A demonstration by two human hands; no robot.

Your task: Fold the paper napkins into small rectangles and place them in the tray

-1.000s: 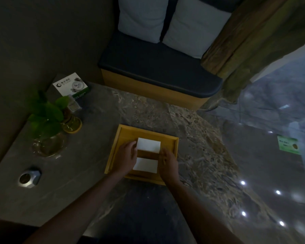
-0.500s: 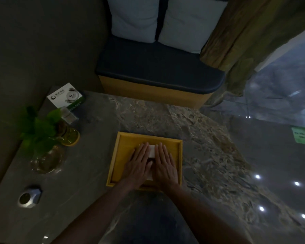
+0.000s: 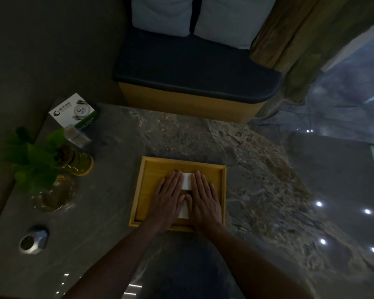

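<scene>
Left hand: the left hand (image 3: 167,198) is lying flat, palm down, inside the tray, its fingers straight and pressing on the folded napkins; it is gripping nothing.
Right hand: the right hand (image 3: 204,198) is lying flat beside it, fingers straight, pressing down in the same way and holding nothing.
Napkins: the napkins (image 3: 186,181) are sitting in the middle of the tray as white rectangles, showing only in the gap between the two hands; a second white strip is peeking out nearer the wrists.
Tray: the wooden tray (image 3: 221,190) is resting on the stone table (image 3: 117,201), near its front edge.
Left of table: a plant (image 3: 34,160) in a glass vase is standing there, with a card (image 3: 72,110) behind it and a metal ashtray (image 3: 33,241) nearer the person.
Beyond: a bench (image 3: 194,74) with two cushions is standing past the table.
</scene>
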